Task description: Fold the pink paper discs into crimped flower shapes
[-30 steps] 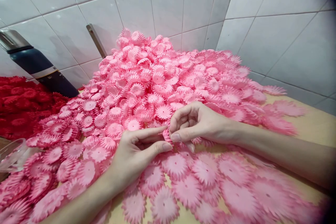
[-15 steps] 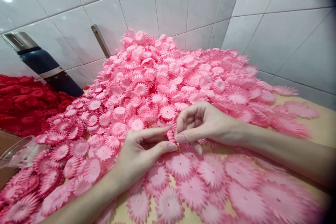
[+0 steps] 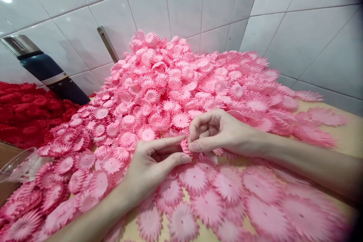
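Between my two hands is a small pink fabric petal piece (image 3: 185,146) with a frilled edge, seen nearly edge-on. My left hand (image 3: 159,160) pinches it between thumb and forefinger from the left. From the right, the thumb and forefinger of my right hand (image 3: 214,134) close on its other edge, the remaining fingers curled in. Under both hands lie flat pink petal discs (image 3: 195,179) with notched rims and a tiny hole in the middle. Behind the hands rises a large heap of curled pink petal pieces (image 3: 176,83).
A dark blue bottle (image 3: 53,72) with a steel cap leans at the left beside a heap of red petal pieces (image 3: 22,113). A clear plastic cup (image 3: 19,166) lies at the left edge. A metal strip (image 3: 107,43) rests against the tiled wall (image 3: 184,3) behind the heap.
My right thumb and fingertips have shifted very slightly left, and more of the pink petal piece shows between my hands. The left hand stays almost where it was.
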`<act>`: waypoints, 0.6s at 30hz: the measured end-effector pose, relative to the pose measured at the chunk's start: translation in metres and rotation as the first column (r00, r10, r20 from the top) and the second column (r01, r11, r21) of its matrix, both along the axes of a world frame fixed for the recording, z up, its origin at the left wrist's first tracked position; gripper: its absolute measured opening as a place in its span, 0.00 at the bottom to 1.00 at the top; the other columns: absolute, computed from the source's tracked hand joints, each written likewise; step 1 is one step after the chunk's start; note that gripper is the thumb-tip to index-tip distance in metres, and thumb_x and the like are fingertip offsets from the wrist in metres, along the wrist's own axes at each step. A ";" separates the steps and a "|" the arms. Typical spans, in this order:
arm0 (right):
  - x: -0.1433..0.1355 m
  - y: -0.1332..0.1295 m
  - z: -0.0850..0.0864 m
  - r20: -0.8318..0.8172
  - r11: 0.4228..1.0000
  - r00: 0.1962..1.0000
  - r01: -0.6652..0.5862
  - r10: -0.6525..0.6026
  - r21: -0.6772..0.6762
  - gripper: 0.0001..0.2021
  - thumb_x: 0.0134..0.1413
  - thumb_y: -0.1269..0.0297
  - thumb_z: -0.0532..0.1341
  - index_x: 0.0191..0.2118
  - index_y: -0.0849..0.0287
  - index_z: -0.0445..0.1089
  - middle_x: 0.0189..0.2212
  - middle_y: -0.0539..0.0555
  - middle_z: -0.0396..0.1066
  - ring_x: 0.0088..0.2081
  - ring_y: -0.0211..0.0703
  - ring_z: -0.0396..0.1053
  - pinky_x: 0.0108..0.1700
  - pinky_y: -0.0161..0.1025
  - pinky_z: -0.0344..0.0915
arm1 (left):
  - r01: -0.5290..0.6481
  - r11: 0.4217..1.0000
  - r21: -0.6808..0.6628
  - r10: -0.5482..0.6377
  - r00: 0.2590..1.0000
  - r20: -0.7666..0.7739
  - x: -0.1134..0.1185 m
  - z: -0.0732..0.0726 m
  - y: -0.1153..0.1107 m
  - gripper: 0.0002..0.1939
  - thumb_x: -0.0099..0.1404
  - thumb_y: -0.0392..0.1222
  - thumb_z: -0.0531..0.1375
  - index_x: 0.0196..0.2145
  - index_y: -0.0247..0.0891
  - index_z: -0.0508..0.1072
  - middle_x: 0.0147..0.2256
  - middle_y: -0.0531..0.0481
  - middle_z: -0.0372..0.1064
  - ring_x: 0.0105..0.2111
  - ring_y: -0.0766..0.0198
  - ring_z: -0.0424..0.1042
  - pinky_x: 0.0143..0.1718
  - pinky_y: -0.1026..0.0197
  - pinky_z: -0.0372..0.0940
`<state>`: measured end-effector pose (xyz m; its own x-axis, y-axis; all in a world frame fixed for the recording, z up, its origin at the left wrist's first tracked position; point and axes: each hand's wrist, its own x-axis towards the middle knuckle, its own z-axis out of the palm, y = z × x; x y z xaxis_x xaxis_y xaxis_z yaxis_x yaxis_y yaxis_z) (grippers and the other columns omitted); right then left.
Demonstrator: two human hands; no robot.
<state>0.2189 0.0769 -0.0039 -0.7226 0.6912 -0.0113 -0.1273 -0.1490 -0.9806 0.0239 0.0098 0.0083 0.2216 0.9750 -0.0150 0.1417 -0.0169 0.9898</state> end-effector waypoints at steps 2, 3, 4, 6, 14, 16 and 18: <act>0.000 0.000 0.001 -0.021 1.000 1.000 -0.014 0.014 0.027 0.08 0.43 0.68 0.72 0.30 0.63 0.75 0.20 0.48 0.75 0.19 0.30 0.70 0.20 0.25 0.65 | -0.006 1.000 0.005 0.006 1.000 0.007 0.000 -0.001 0.000 0.15 0.57 0.36 0.68 0.44 0.41 0.80 0.39 0.47 0.80 0.37 0.58 0.80 0.40 0.63 0.76; 0.000 0.001 0.000 -0.018 0.999 1.000 -0.021 0.022 0.034 0.08 0.42 0.69 0.73 0.30 0.63 0.75 0.22 0.49 0.75 0.20 0.31 0.71 0.22 0.26 0.67 | -0.010 1.000 0.011 0.010 1.000 0.009 -0.001 -0.002 0.000 0.16 0.56 0.35 0.68 0.44 0.41 0.80 0.39 0.47 0.80 0.37 0.58 0.80 0.40 0.63 0.76; 0.000 0.001 0.000 -0.010 0.999 1.000 -0.025 0.025 0.035 0.08 0.42 0.70 0.73 0.31 0.63 0.75 0.23 0.49 0.76 0.22 0.32 0.72 0.24 0.26 0.68 | -0.015 1.000 0.020 0.014 1.000 0.012 -0.001 -0.002 0.000 0.16 0.56 0.35 0.68 0.44 0.42 0.80 0.39 0.48 0.80 0.38 0.58 0.80 0.40 0.64 0.76; -0.001 0.001 0.000 0.014 1.000 1.000 -0.021 0.021 0.021 0.09 0.40 0.71 0.73 0.31 0.63 0.76 0.24 0.50 0.77 0.26 0.34 0.75 0.28 0.27 0.71 | -0.028 0.999 0.036 0.028 1.000 0.011 0.000 -0.003 0.001 0.16 0.55 0.34 0.69 0.43 0.44 0.80 0.38 0.50 0.80 0.37 0.59 0.80 0.39 0.65 0.76; -0.001 0.001 -0.001 0.030 1.000 1.000 -0.005 0.005 -0.009 0.10 0.41 0.70 0.73 0.31 0.64 0.74 0.24 0.50 0.77 0.29 0.36 0.77 0.32 0.29 0.72 | -0.079 0.993 0.090 0.084 0.995 -0.060 -0.003 -0.007 -0.002 0.15 0.55 0.36 0.69 0.41 0.49 0.81 0.36 0.54 0.81 0.35 0.62 0.80 0.36 0.71 0.74; -0.001 0.000 0.000 0.022 1.000 1.000 -0.007 0.007 -0.009 0.10 0.41 0.70 0.73 0.31 0.63 0.73 0.24 0.50 0.77 0.29 0.36 0.77 0.33 0.29 0.72 | -0.091 0.990 0.106 0.103 0.988 -0.114 -0.004 -0.008 -0.002 0.14 0.56 0.38 0.69 0.41 0.47 0.81 0.36 0.54 0.81 0.33 0.62 0.80 0.34 0.70 0.75; -0.001 0.000 0.000 0.009 1.000 1.000 -0.009 0.009 -0.011 0.10 0.41 0.70 0.73 0.32 0.63 0.73 0.23 0.49 0.76 0.30 0.36 0.77 0.34 0.30 0.73 | -0.096 0.988 0.120 0.113 0.984 -0.139 -0.004 -0.008 -0.002 0.12 0.56 0.39 0.69 0.40 0.46 0.81 0.35 0.54 0.81 0.32 0.62 0.80 0.32 0.70 0.75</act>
<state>0.2181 0.0769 -0.0039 -0.7284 0.6847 -0.0254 -0.1171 -0.1609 -0.9800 0.0199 0.0074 0.0006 0.1219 0.9899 0.0717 0.2900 -0.1046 0.9513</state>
